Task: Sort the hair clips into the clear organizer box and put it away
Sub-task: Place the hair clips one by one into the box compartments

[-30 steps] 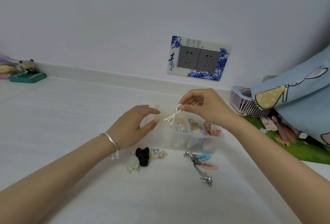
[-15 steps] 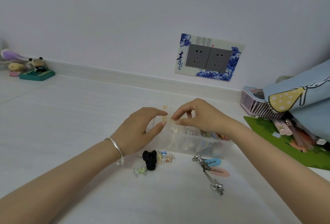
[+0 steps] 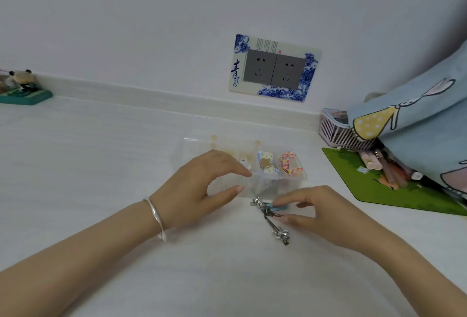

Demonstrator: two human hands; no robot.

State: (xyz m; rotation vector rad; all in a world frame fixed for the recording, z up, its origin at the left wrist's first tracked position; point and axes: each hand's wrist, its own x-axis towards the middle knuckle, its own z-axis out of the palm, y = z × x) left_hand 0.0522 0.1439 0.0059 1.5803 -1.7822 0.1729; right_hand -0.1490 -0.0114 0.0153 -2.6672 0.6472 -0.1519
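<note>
The clear organizer box (image 3: 191, 145) stands open on the white table, with a white clip, a brown star clip (image 3: 265, 164) and a pink floral clip (image 3: 290, 167) in separate compartments. My left hand (image 3: 199, 190) curves beside the box's front left corner, fingers apart and holding nothing. It hides the small clips that lay there. In front of the box lies a cluster of clips: a blue hair clip (image 3: 278, 207) and silver bow clips (image 3: 280, 234). My right hand (image 3: 318, 213) rests on this cluster, forefinger and thumb pinching the blue clip, which still touches the table.
A green mat (image 3: 374, 198) with pens lies at the right, under a blue rabbit-print cloth bag (image 3: 417, 124). A pink basket (image 3: 333, 132) sits by the wall. A figurine on a teal base (image 3: 25, 89) is far left. A double socket (image 3: 275, 67) is on the wall.
My right hand let go of the cream bow over the box and came down to the clips in front of it. My left hand dropped lower, covering the black clip.
</note>
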